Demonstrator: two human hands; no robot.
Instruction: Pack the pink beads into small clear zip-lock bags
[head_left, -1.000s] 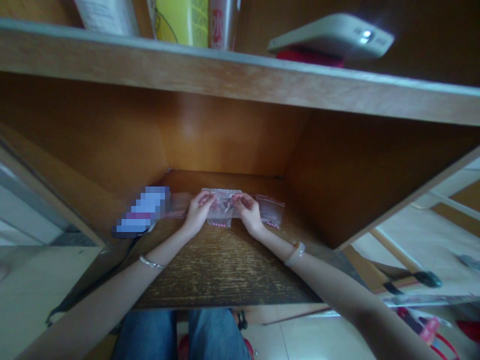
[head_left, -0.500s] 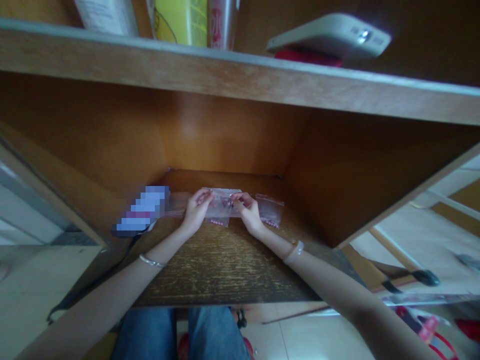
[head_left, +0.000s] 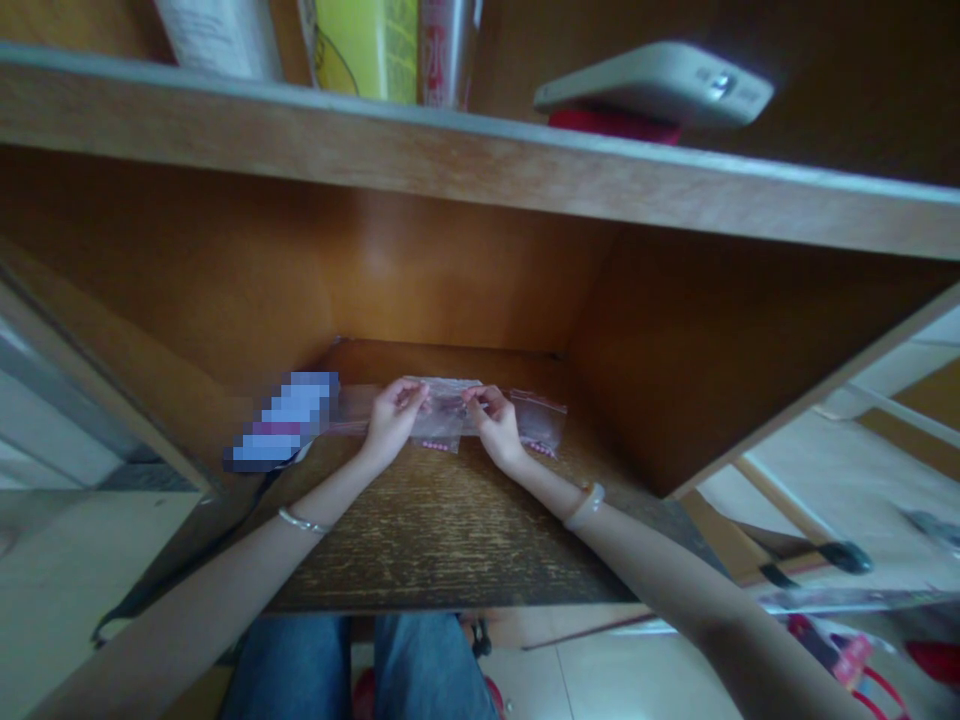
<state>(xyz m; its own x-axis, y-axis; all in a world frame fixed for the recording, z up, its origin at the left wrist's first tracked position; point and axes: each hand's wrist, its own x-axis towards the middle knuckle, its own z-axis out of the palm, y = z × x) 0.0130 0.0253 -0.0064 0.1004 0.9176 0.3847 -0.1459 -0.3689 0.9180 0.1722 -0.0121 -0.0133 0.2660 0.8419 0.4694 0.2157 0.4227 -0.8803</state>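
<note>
Between my two hands is a small clear zip bag [head_left: 442, 418] with a row of pink beads [head_left: 436, 446] along its bottom. My left hand [head_left: 394, 420] pinches the bag's upper left side between thumb and fingertips. At the upper right side, my right hand [head_left: 495, 420] grips it the same way. Right of that hand lies another clear bag [head_left: 546, 415], also with pink beads at its lower edge. More flat clear bags [head_left: 352, 408] lie left of my left hand, partly covered by it.
A blurred-out flat object [head_left: 283, 425] with a dark strap [head_left: 210, 545] lies at the left of the wooden desktop [head_left: 450, 540]. Overhead, a shelf [head_left: 480, 165] crosses the view, bearing a phone [head_left: 660, 85] and several containers. Side walls enclose the nook.
Both hands stay almost in place on the bag, with only slight finger movement. The view has tilted a little, so the shelf sits slightly lower.
</note>
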